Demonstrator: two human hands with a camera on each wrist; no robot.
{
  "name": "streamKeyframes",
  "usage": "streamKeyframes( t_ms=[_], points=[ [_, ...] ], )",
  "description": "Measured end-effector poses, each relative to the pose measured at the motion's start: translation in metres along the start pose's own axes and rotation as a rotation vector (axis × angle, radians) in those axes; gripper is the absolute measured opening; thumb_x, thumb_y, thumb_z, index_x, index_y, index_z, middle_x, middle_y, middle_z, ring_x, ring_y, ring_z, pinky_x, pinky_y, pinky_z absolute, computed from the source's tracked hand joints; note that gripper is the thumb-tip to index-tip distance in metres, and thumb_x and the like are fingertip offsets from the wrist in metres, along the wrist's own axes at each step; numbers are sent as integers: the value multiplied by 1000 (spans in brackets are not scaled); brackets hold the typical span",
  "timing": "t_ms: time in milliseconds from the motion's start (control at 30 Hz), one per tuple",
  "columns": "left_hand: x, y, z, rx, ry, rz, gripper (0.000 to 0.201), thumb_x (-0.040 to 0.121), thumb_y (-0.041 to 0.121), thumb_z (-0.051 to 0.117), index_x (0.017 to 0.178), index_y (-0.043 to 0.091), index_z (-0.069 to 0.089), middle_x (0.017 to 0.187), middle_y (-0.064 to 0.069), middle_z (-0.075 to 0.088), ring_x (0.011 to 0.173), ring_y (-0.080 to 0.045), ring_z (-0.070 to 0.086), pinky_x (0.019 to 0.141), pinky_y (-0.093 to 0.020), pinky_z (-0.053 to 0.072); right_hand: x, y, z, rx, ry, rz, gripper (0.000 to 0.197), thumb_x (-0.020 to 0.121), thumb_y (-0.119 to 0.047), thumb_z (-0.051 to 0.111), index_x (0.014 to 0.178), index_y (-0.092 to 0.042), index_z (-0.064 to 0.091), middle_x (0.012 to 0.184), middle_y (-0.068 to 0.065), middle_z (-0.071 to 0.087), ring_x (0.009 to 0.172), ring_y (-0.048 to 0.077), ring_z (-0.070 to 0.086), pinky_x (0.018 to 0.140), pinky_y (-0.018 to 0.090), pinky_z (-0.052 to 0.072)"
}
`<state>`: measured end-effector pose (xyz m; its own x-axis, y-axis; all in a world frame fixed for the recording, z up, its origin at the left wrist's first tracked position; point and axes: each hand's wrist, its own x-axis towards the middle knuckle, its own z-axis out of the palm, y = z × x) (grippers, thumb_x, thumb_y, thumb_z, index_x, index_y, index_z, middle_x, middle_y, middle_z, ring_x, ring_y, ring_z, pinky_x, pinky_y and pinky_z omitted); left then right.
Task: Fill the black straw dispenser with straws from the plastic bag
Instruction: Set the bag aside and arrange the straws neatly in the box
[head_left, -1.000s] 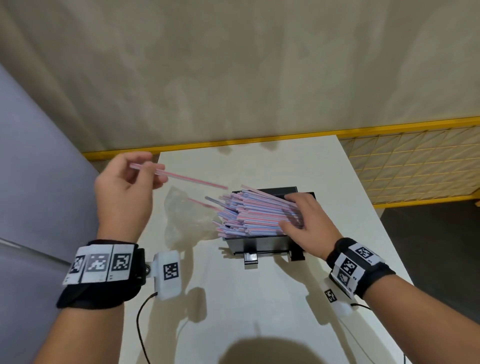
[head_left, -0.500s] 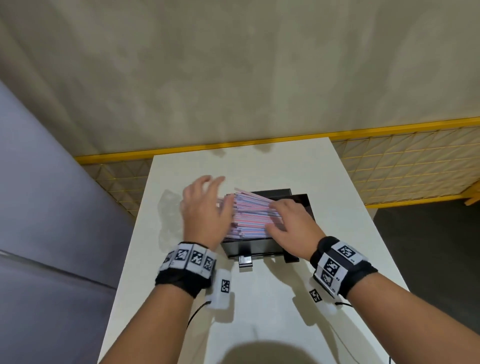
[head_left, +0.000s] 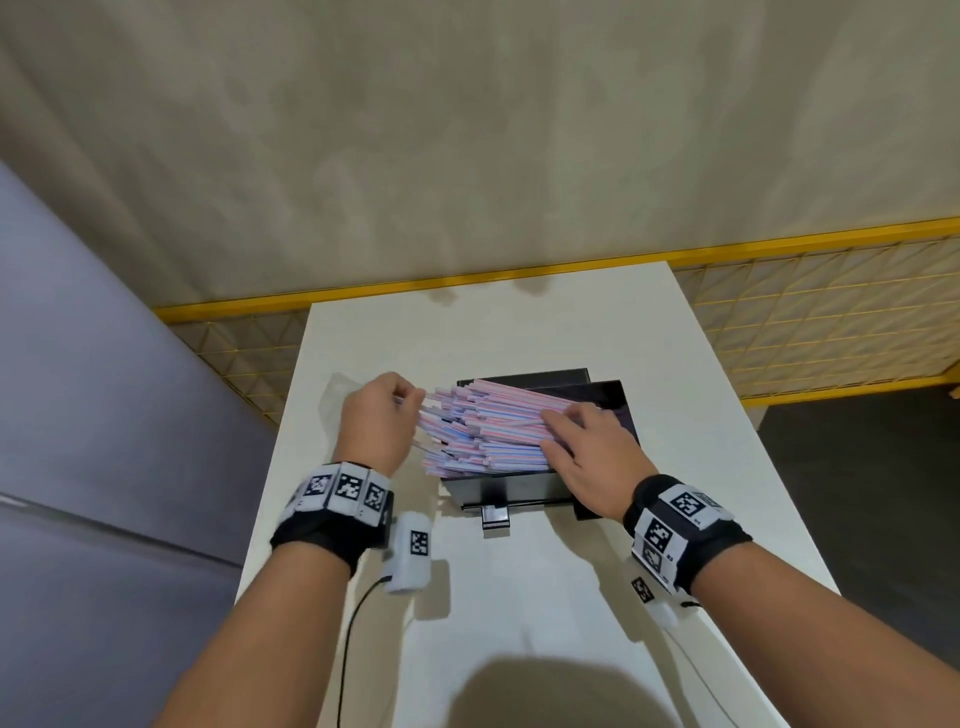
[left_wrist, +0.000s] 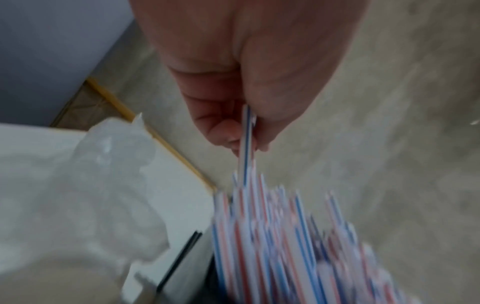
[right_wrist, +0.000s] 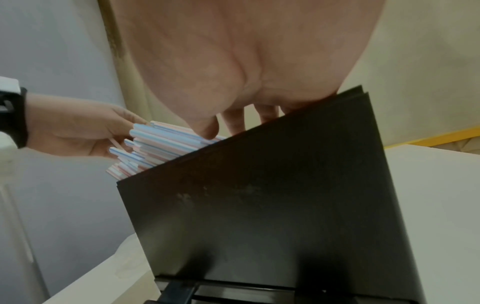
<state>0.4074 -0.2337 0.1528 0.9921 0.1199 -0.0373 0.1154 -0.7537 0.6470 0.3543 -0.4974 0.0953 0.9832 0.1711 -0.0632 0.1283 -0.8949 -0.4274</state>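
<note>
The black straw dispenser (head_left: 498, 486) (right_wrist: 259, 195) stands mid-table, its top open and heaped with red- and blue-striped straws (head_left: 488, 431) (left_wrist: 285, 246) (right_wrist: 155, 142) whose left ends stick out past its side. My left hand (head_left: 410, 402) (left_wrist: 246, 142) is at those ends and pinches one straw between thumb and fingers. Lying flat on the right part of the heap, my right hand (head_left: 566, 431) (right_wrist: 233, 123) has straight fingers. The clear plastic bag (head_left: 337, 400) (left_wrist: 78, 185) lies crumpled on the table, left of the dispenser and behind my left hand.
The white table (head_left: 519, 623) is narrow, with its edges close on both sides. A yellow mesh fence (head_left: 805, 332) runs behind it and a grey panel (head_left: 104, 415) stands to the left. A thin black cable (head_left: 353, 623) trails from my left wrist.
My left hand came down from the upper left with one straw to the left end of the heap, where its spread fingers have curled into a pinch. My right hand stayed on the straws.
</note>
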Motion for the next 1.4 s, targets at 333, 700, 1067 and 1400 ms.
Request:
streamKeyframes(
  t_ms=[333, 700, 1067, 1400],
  points=[
    [-13, 12, -101, 57, 136, 80, 11, 97, 20, 68, 87, 17, 73, 80, -2, 71, 57, -2, 66, 55, -15, 54, 5, -5, 5, 22, -6, 14, 60, 97, -51, 29, 146, -21, 46, 121, 11, 48, 114, 30, 47, 98, 38, 43],
    [-14, 44, -139, -24, 241, 177, 10, 95, 18, 70, 88, 12, 74, 61, -3, 64, 42, 4, 57, 43, -6, 40, 3, -12, -25, 570, 275, 112, 38, 95, -22, 51, 132, -13, 59, 124, 4, 54, 116, 15, 50, 98, 15, 37],
    [-16, 65, -28, -290, 63, 205, 18, 95, 14, 70, 80, 25, 71, 67, 3, 70, 53, -4, 68, 60, -21, 58, -12, 20, -36, 1156, 337, 419, 12, 92, 6, 58, 94, -4, 65, 87, 19, 62, 73, 27, 61, 61, 27, 57],
    [-20, 50, 13, -148, -59, 265, 7, 89, 13, 76, 85, 17, 73, 75, 3, 72, 63, -13, 70, 67, -24, 58, -14, 10, -38, 562, 454, 125, 40, 77, -6, 63, 115, -18, 61, 113, 0, 58, 100, 16, 56, 89, 33, 50]
  ],
)
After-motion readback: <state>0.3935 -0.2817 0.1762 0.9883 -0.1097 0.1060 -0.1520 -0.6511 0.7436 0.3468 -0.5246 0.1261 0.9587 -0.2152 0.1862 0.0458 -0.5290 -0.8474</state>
